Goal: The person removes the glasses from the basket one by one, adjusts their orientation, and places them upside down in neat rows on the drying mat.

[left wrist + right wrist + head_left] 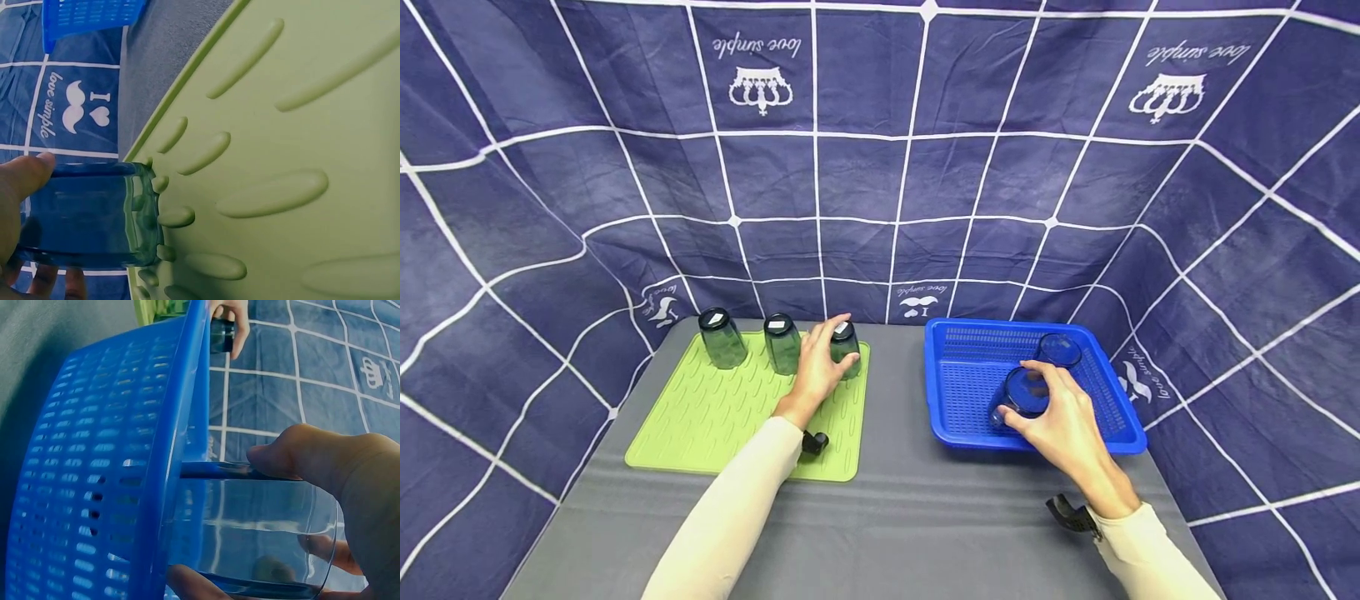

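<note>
At the right end of a green drying mat (700, 427), my left hand (818, 367) grips a dark-tinted drinking glass (846, 343) standing upside down. The left wrist view shows this glass (87, 215) with its rim end against the ridged mat, thumb on one side and fingers on the other. Inside a blue plastic basket (958, 442), my right hand (1063, 425) holds another glass (1026, 392) between thumb and fingers. In the right wrist view that clear glass (262, 531) is partly hidden behind the basket's wall (100, 456).
Two more upturned glasses stand on the mat, one at the back left (722, 340) and one in the middle (783, 346). Another glass (1059, 350) is in the basket's back right corner. Grey cloth (895, 417) lies between mat and basket; a blue checked curtain (865, 183) hangs behind.
</note>
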`<move>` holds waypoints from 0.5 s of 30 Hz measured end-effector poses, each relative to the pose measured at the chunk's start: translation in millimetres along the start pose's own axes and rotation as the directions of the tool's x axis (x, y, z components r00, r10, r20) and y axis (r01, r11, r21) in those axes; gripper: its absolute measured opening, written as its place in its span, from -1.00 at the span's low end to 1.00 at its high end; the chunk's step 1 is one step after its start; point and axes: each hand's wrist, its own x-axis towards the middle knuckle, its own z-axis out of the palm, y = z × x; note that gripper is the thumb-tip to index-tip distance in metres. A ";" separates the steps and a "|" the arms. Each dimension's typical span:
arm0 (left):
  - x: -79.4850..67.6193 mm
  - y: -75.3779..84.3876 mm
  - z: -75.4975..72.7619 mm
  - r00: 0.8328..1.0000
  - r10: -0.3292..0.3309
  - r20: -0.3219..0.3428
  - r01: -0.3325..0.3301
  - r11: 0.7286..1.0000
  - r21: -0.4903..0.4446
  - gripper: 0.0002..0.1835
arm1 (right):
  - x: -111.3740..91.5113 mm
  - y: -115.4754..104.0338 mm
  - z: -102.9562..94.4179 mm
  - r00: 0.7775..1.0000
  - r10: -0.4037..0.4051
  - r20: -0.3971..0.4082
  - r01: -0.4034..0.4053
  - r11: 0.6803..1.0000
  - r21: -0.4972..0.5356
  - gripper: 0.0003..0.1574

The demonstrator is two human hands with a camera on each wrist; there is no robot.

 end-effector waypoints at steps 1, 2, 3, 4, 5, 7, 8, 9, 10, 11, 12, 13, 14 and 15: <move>0.1 -0.2 0.3 1.000 0.002 0.000 -0.002 1.000 -0.001 -0.09 | 0.2 -1.2 0.9 1.000 -0.004 -0.002 0.004 1.000 0.002 -0.01; 0.2 -0.4 0.6 1.000 0.004 0.001 -0.004 1.000 0.002 -0.09 | 0.7 -2.4 1.6 1.000 -0.007 -0.004 0.007 1.000 0.004 -0.01; 0.1 -0.5 0.8 1.000 0.004 0.001 -0.004 1.000 0.004 -0.09 | 0.9 -3.5 2.2 1.000 -0.009 -0.007 0.009 1.000 0.005 -0.01; 0.0 -0.5 0.8 1.000 0.005 0.002 -0.005 1.000 0.005 -0.08 | 1.4 -4.6 2.7 1.000 -0.011 -0.009 0.011 1.000 0.007 -0.01; -0.2 -0.3 0.7 1.000 0.006 0.003 -0.006 1.000 0.009 -0.08 | 1.8 -5.7 3.1 1.000 -0.012 -0.011 0.012 1.000 0.009 -0.01; -0.5 0.4 0.0 1.000 0.007 0.007 -0.008 1.000 0.015 -0.08 | 2.9 -7.7 3.5 1.000 -0.016 -0.017 0.016 1.000 0.014 -0.01; -0.5 0.8 -0.5 1.000 0.008 0.011 -0.008 1.000 0.019 -0.07 | 3.5 -8.7 3.5 1.000 -0.017 -0.022 0.018 1.000 0.018 -0.01; -0.5 1.4 -1.2 1.000 0.006 0.016 -0.007 1.000 0.024 -0.07 | 4.2 -9.7 3.6 0.999 -0.021 -0.026 0.021 1.000 0.022 -0.01; -0.4 1.7 -1.9 1.000 0.002 0.022 -0.003 1.000 0.030 -0.07 | 4.8 -10.6 3.6 0.999 -0.024 -0.031 0.025 0.999 0.025 0.00; -0.3 2.0 -2.5 1.000 -0.004 0.029 0.003 0.999 0.037 -0.07 | 5.5 -11.6 3.6 0.999 -0.029 -0.036 0.030 0.999 0.027 0.00; -0.2 2.3 -3.2 0.999 -0.012 0.037 0.011 0.999 0.043 -0.07 | 6.1 -12.8 3.5 0.999 -0.034 -0.040 0.035 0.999 0.029 -0.01; -0.4 2.6 -3.8 0.999 -0.021 0.045 0.018 0.999 0.050 -0.06 | 6.6 -14.0 3.5 0.998 -0.039 -0.045 0.041 0.999 0.029 -0.01; -0.7 3.1 -4.4 0.998 -0.027 0.052 0.024 0.998 0.055 -0.05 | 7.2 -15.3 3.2 0.998 -0.044 -0.049 0.045 0.999 0.030 -0.01; -1.0 3.5 -5.0 0.998 -0.033 0.058 0.029 0.998 0.058 -0.05 | 7.7 -16.6 2.9 0.997 -0.048 -0.053 0.050 0.998 0.032 0.00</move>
